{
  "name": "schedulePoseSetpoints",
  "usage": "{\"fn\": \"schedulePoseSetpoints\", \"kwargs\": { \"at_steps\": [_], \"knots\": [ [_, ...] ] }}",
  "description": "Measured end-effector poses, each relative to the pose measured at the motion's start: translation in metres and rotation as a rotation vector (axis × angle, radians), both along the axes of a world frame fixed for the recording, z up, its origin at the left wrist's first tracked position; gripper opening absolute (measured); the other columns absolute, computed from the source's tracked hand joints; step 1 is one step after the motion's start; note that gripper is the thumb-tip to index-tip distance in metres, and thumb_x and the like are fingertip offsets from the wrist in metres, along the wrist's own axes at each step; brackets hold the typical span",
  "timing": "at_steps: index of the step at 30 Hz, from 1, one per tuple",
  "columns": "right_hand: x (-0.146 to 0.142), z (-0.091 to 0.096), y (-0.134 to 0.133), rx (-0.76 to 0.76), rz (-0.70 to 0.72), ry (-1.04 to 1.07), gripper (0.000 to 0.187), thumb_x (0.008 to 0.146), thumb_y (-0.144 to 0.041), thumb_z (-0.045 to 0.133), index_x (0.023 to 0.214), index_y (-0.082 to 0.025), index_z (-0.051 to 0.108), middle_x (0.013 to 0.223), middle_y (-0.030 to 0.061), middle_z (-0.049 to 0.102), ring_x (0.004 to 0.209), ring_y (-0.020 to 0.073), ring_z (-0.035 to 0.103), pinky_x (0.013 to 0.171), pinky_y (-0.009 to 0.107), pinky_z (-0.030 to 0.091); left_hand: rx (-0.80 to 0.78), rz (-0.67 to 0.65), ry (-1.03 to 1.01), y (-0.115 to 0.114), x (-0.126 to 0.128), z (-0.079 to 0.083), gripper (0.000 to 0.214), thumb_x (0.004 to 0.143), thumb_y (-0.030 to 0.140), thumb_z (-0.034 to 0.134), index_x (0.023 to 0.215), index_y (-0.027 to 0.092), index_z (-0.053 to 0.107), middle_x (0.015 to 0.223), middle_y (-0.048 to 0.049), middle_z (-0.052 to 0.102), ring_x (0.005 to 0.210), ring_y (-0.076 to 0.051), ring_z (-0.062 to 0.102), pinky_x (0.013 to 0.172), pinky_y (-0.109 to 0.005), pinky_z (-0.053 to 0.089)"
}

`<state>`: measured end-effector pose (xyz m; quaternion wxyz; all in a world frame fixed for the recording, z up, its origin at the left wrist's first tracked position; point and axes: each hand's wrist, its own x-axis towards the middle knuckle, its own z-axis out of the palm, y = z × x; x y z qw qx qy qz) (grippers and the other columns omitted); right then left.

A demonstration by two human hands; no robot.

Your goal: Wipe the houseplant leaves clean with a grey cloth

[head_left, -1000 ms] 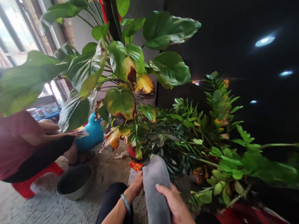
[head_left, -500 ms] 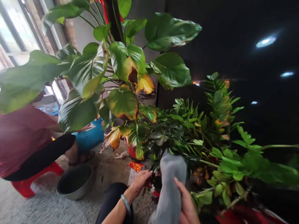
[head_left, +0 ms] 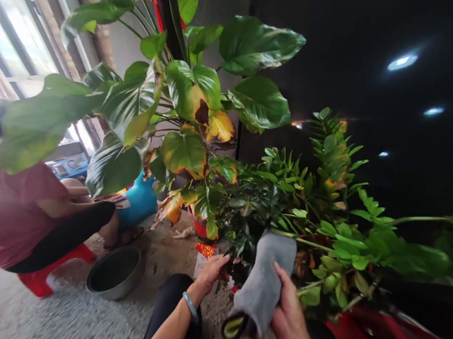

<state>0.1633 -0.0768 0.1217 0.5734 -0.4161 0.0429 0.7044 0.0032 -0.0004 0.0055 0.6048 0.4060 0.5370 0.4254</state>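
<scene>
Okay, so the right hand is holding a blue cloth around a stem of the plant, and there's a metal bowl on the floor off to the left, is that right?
Not quite: the cloth is grey, not blue. The head view shows the right hand holding it around the plant stem, and the metal bowl is on the floor to the left.

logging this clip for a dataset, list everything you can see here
large-leaf plant: one, green with yellow-brown patches, centre left
small-leaf plant: one, green, centre right
grey cloth: one, grey, held at the small-leaf plant
bowl: one, grey metal, on the floor
blue container: one, blue, behind the bowl
other person: one, pink top, left
stool: one, red, under the other person
bracelet: one, teal, left wrist
left hand: one, fingers at the small-leaf plant's base, grip unclear
right hand: one, shut on the grey cloth
</scene>
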Motion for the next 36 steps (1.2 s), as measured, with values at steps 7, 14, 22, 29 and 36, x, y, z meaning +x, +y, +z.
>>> {"fn": "schedulePoseSetpoints", "kwargs": {
  "at_steps": [7, 14, 22, 29, 36],
  "knots": [
    [0.010, -0.011, -0.036, -0.025, 0.134, 0.048, 0.029, 0.051, -0.033, 0.087, 0.069, -0.017, 0.070, 0.053, 0.0068, 0.071, 0.069, 0.0326, 0.075, 0.068, 0.042, 0.062, -0.015, -0.043, 0.006, -0.001, -0.006, 0.003, 0.050, 0.054, 0.069, 0.071, 0.060, 0.020, 0.061, 0.044, 0.0018, 0.051, 0.044, -0.014, 0.048, 0.050, -0.029, 0.039],
    [0.011, 0.013, 0.007, 0.039, 0.033, 0.033, 0.016, 0.057, -0.023, 0.081, 0.064, -0.020, 0.068, 0.048, 0.0021, 0.069, 0.063, 0.0286, 0.074, 0.066, 0.039, 0.062, 0.010, -0.017, 0.000, 0.001, -0.004, 0.008, 0.050, 0.056, 0.064, 0.074, 0.066, 0.016, 0.068, 0.056, -0.0008, 0.060, 0.045, -0.011, 0.047, 0.050, -0.028, 0.040],
    [-0.002, -0.016, -0.048, -0.137, 0.190, -0.037, 0.027, 0.051, -0.032, 0.086, 0.069, -0.018, 0.070, 0.057, 0.0046, 0.074, 0.064, 0.0288, 0.075, 0.064, 0.038, 0.061, -0.034, 0.162, 0.030, 0.002, -0.006, 0.005, 0.042, 0.058, 0.057, 0.075, 0.056, 0.018, 0.059, 0.048, 0.0040, 0.051, 0.044, -0.010, 0.043, 0.045, -0.024, 0.032],
    [0.016, 0.033, 0.006, 0.091, -0.043, -0.084, 0.023, 0.050, -0.023, 0.083, 0.068, -0.019, 0.069, 0.051, 0.0007, 0.071, 0.055, 0.0253, 0.072, 0.064, 0.038, 0.062, -0.061, 0.141, -0.027, -0.002, 0.003, 0.009, 0.030, 0.047, 0.039, 0.080, 0.054, 0.016, 0.061, 0.047, 0.0023, 0.054, 0.046, -0.012, 0.050, 0.046, -0.023, 0.034],
    [-0.006, -0.029, -0.038, -0.183, 0.227, -0.067, 0.033, 0.041, -0.029, 0.089, 0.065, -0.017, 0.069, 0.062, 0.0074, 0.076, 0.081, 0.0330, 0.075, 0.073, 0.038, 0.060, 0.059, 0.514, -0.241, 0.012, -0.016, 0.012, 0.028, 0.045, 0.028, 0.079, 0.066, 0.019, 0.063, 0.065, 0.0029, 0.064, 0.061, -0.011, 0.056, 0.055, -0.022, 0.041]
  ]
}}
